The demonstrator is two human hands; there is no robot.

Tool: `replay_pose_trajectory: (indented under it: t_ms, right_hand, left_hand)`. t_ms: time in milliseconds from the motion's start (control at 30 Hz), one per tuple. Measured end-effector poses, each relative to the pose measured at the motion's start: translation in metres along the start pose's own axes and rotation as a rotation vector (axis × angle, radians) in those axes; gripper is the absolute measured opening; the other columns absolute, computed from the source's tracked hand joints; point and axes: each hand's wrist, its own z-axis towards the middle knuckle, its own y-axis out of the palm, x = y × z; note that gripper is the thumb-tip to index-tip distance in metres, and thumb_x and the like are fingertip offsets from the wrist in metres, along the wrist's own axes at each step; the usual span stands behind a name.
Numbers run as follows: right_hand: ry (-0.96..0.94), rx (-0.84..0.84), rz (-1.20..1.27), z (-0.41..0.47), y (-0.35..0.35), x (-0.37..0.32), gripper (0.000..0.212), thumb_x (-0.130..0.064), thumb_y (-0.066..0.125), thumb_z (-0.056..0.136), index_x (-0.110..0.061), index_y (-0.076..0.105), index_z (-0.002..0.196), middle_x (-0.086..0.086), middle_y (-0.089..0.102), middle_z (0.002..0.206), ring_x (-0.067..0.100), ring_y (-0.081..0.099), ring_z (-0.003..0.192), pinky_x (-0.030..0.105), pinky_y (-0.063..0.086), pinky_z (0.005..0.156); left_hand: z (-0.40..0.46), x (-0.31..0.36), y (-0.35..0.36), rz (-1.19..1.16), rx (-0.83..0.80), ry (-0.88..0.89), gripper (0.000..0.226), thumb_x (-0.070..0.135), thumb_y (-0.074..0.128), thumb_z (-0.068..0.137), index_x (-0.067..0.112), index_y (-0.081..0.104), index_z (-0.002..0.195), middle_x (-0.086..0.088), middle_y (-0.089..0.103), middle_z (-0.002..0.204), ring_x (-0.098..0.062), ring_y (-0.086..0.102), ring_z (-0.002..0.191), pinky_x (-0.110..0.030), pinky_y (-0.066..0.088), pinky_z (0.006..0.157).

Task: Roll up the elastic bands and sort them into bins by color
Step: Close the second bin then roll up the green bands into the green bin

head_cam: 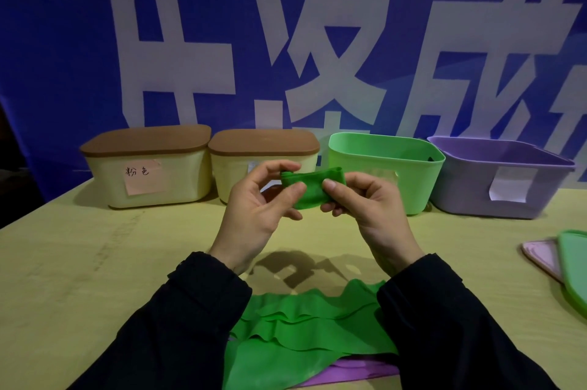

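- You are holding a rolled green band (pixel 313 187) up above the middle of the bench (pixel 95 262), with your left hand (pixel 259 208) pinching its left end and your right hand (pixel 365 205) pinching its right end between thumb and fingers.
- The roll is looking tight and nearly finished, so this band seems ready for dropping off.
- The green bin (pixel 386 164) is standing open along the far edge, just behind your right hand, and looks like the matching place for it.
- The purple bin (pixel 502 176) is sitting open beside it toward the far right corner; what either bin is holding is not visible from here.
- Two cream bins with brown lids (pixel 200 164) are waiting closed toward the far left, so those colours appear untouched or finished; you cannot tell which.
- More green bands (pixel 301 326) are lying unrolled at the near edge between your sleeves, with a purple band (pixel 359 372) showing beneath them.
- So a good share of rolling and sorting is remaining.
- Two loose lids, pink and green (pixel 565 265), are lying at the right edge.
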Motion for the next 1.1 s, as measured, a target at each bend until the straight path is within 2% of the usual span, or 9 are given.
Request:
replay_pose_trajectory:
  t_ms: [167,267,367,467,567,667,767,933,1100]
  right_hand:
    - [-0.024,0.013,0.011,0.0000,0.0007,-0.0009,0.005,-0.009,0.070,0.089,-0.007,0.075,0.090,0.009,0.073,0.074,0.015,0.066,0.064,0.023,0.050,0.059]
    - [-0.022,0.011,0.012,-0.0002,0.0011,-0.0013,0.006,-0.007,0.068,0.091,-0.007,0.074,0.092,0.008,0.074,0.076,0.014,0.066,0.067,0.023,0.051,0.060]
    - [-0.025,-0.014,-0.016,-0.0011,0.0039,0.0004,0.008,-0.007,0.066,0.092,-0.009,0.074,0.093,0.008,0.075,0.079,0.016,0.067,0.069,0.023,0.053,0.062]
    - [-0.035,-0.009,-0.047,-0.0017,0.0063,0.0012,0.006,-0.009,0.069,0.090,-0.009,0.075,0.093,0.011,0.075,0.080,0.016,0.068,0.068,0.024,0.052,0.060]
    - [-0.030,0.012,-0.038,-0.0021,0.0057,0.0005,0.009,-0.009,0.072,0.088,-0.003,0.075,0.095,0.016,0.075,0.082,0.017,0.068,0.068,0.025,0.052,0.060]
    - [-0.031,0.007,-0.018,-0.0028,0.0065,-0.0001,0.008,-0.006,0.068,0.091,-0.004,0.074,0.095,0.012,0.075,0.080,0.015,0.068,0.068,0.023,0.053,0.061]
    - [-0.054,0.031,-0.028,-0.0025,0.0053,-0.0017,0.013,-0.017,0.072,0.085,-0.007,0.074,0.092,0.006,0.074,0.075,0.012,0.066,0.065,0.021,0.051,0.059]
    - [-0.055,0.074,-0.023,-0.0019,0.0034,-0.0020,0.010,-0.017,0.074,0.084,-0.007,0.074,0.087,-0.001,0.070,0.069,0.007,0.059,0.062,0.017,0.047,0.058]
    - [-0.015,0.064,0.013,-0.0025,0.0042,-0.0028,0.019,-0.029,0.071,0.081,-0.011,0.071,0.084,0.001,0.068,0.072,0.012,0.058,0.066,0.024,0.046,0.060]
  left_hand:
    - [0.0006,0.0005,0.0015,-0.062,0.056,-0.036,0.030,0.016,0.074,0.080,0.012,0.065,0.109,0.005,0.074,0.101,-0.021,0.073,0.094,-0.029,0.060,0.066]
    - [-0.0002,-0.0031,0.0013,-0.055,0.013,-0.045,0.025,0.010,0.066,0.092,0.015,0.068,0.117,-0.001,0.072,0.112,-0.028,0.072,0.101,-0.032,0.061,0.073]
    - [-0.0010,-0.0052,0.0025,-0.014,-0.043,-0.022,0.030,0.009,0.054,0.103,0.024,0.064,0.127,-0.002,0.070,0.118,-0.022,0.069,0.102,-0.033,0.059,0.077]
    - [-0.0006,-0.0036,0.0018,0.020,-0.037,0.002,0.021,0.018,0.064,0.096,0.023,0.066,0.117,0.003,0.068,0.109,-0.015,0.065,0.094,-0.031,0.056,0.071]
    - [0.0005,-0.0024,0.0020,0.065,0.023,-0.004,0.030,0.018,0.075,0.086,0.018,0.063,0.113,0.003,0.069,0.104,-0.014,0.066,0.086,-0.030,0.055,0.062]
    - [0.0007,-0.0009,0.0013,0.026,0.068,-0.035,0.035,0.019,0.077,0.079,0.012,0.064,0.111,0.004,0.071,0.100,-0.018,0.070,0.089,-0.030,0.058,0.062]
    - [0.0004,-0.0010,-0.0006,0.024,0.060,-0.029,0.033,0.022,0.077,0.078,0.013,0.068,0.108,0.004,0.071,0.104,-0.023,0.072,0.094,-0.033,0.060,0.062]
    - [0.0015,0.0001,0.0027,0.053,0.062,-0.007,0.036,0.027,0.075,0.079,0.020,0.066,0.113,0.004,0.071,0.098,-0.010,0.065,0.078,-0.027,0.052,0.055]
    - [0.0018,-0.0011,0.0019,0.030,0.051,0.023,0.023,0.029,0.075,0.080,0.025,0.064,0.100,0.007,0.066,0.090,-0.015,0.055,0.072,-0.026,0.043,0.053]
